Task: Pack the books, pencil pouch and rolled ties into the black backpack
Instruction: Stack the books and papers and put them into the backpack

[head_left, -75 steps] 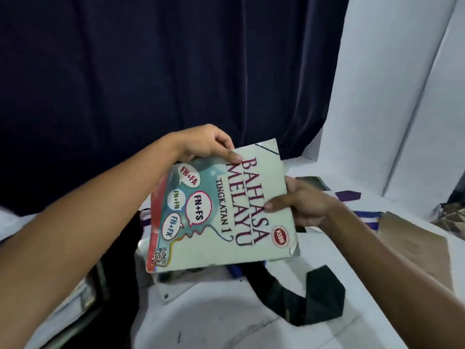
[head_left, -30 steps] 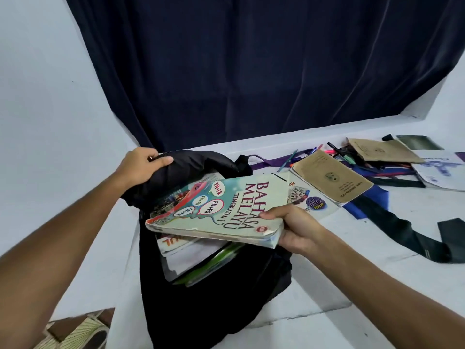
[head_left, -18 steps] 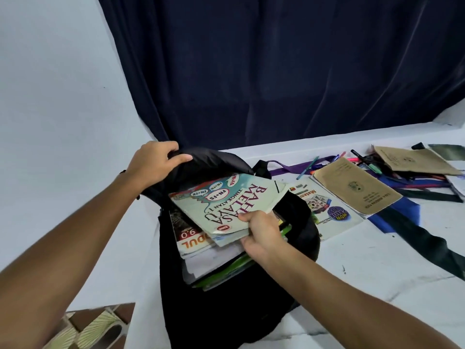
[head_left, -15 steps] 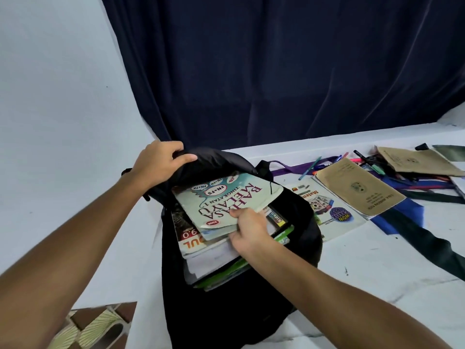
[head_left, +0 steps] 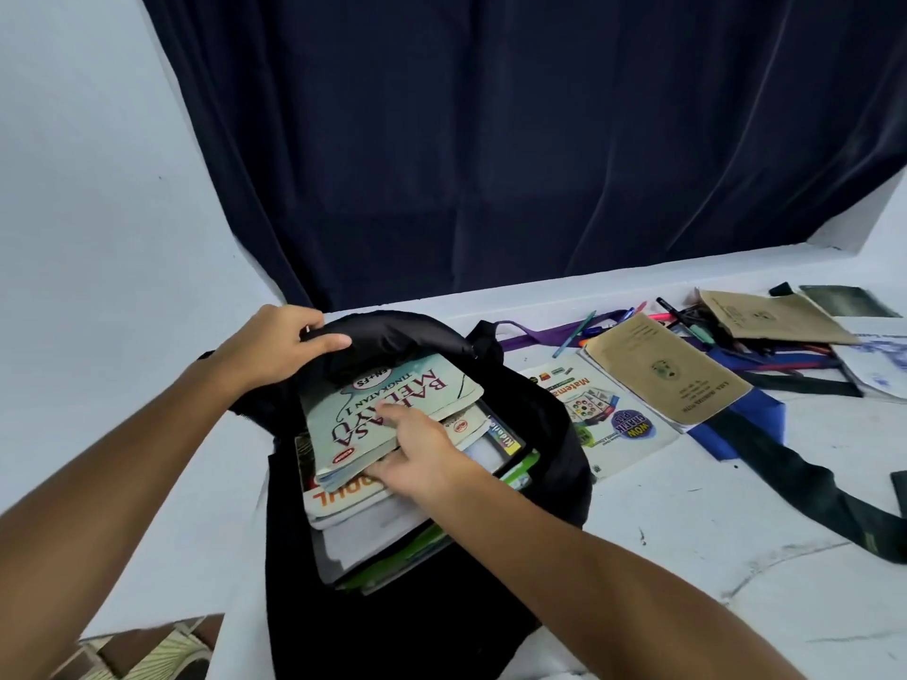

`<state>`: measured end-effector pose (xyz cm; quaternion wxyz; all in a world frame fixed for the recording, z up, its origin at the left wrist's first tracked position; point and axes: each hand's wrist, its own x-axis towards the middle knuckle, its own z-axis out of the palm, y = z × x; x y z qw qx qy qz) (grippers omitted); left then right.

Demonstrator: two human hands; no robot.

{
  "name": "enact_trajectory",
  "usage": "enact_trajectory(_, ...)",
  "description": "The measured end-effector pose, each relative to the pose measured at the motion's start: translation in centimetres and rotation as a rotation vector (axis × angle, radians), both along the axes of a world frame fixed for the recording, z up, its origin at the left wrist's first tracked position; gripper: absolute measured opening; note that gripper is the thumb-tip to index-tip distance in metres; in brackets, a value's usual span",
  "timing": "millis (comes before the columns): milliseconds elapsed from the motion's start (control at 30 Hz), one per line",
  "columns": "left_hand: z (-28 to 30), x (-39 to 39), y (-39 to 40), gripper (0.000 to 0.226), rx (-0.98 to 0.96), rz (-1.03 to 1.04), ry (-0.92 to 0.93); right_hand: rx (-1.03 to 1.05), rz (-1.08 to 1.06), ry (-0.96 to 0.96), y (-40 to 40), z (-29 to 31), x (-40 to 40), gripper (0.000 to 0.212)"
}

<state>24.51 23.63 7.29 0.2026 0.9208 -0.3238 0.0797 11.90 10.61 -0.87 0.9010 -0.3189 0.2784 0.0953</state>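
A person leans over a black backpack point(head_left: 432, 625) lying open on a white table point(head_left: 687, 581). The left hand point(head_left: 275, 346) grips the bag's top flap, fingers curled over the fabric, holding the mouth wide. The right hand point(head_left: 417, 458) has pushed the Bahasa Melayu textbook point(head_left: 387, 414) in; a sec ago it was carried above the bag, now it lies on the stack of books point(head_left: 373, 517) w/ its far end under the flap. The thumb rests on the cover, fingers tucked beneath its near edge (grip looks loose). So one more book is nearly packed. Still out on the table: a maths workbook point(head_left: 603, 414), a brown notebook point(head_left: 662, 365), pens point(head_left: 682, 311), an unrolled dark tie point(head_left: 805, 478). Pencil pouch: can't tell where.
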Motion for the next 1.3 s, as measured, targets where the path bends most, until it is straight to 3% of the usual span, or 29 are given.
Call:
enact_trajectory(200,-0.7,0.3,-1.8,0.051,0.068,0.072,0.000,0.052,0.214,-0.111,-4.8,2.7,-5.7,0.062)
enact_trajectory(333,-1.2,-1.7,-7.1,0.032,-0.065,-0.018,-0.075,-0.127,0.303,-0.260,-10.6,5.8,-9.1,0.026)
enact_trajectory(433,-2.2,-3.6,-12.5,0.024,-0.086,-0.169,-0.026,-0.262,0.224,-0.288,-16.5,6.7,-10.7,0.022)
enact_trajectory(567,-3.5,-7.3,-20.4,0.018,-0.062,-0.329,0.072,-0.339,-0.011,-0.176,-25.0,4.9,-11.7,0.019)
enact_trajectory(700,-5.9,-9.8,-27.3,0.028,0.123,-0.407,0.228,-0.456,-0.158,-0.005,-31.8,0.5,-12.3,0.014)
enact_trajectory(867,-10.9,-11.9,-32.7,0.050,0.381,-0.312,0.345,-0.587,-0.192,0.095,-36.3,-3.6,-12.1,0.007)
enact_trajectory(1000,-14.9,-12.4,-33.6,0.069,0.536,-0.066,0.388,-0.765,-0.135,0.112,-37.1,-5.0,-11.0,0.011)
enact_trajectory(1167,-16.4,-13.9,-32.5,0.070,0.457,-0.003,0.505,-0.771,-0.003,0.137,-36.5,-5.7,-9.9,0.027)
enact_trajectory(1300,-17.5,-14.8,-32.6,0.075,0.364,0.040,0.535,-0.848,0.078,0.180,-36.4,-5.7,-9.1,0.024)
